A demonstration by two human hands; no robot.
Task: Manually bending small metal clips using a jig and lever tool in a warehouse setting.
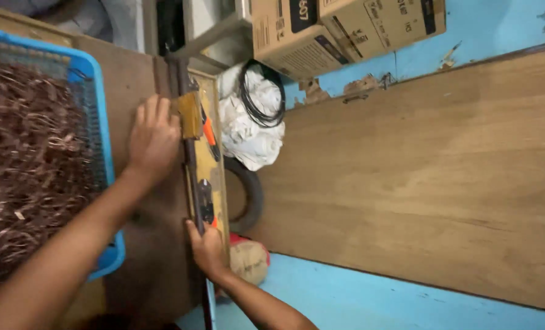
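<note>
My left hand (153,137) lies flat on a brown wooden surface (153,269), its fingers side by side against a small yellowish block (190,114) mounted on a long dark metal bar (191,177). My right hand (206,249) is closed around the lower end of that bar, just below a black and orange tool (206,201). A second orange-handled tool (209,133) lies higher up on the narrow yellowish board (214,168) beside the bar. What the tools are exactly is unclear.
A blue plastic crate (104,153) full of brownish wire scraps (28,165) sits at the left. A white sack (248,131) with a black cable coil (261,91), a black rubber ring (252,195), cardboard boxes (346,27), a large wooden panel (419,177) and a blue painted surface (370,299) lie to the right.
</note>
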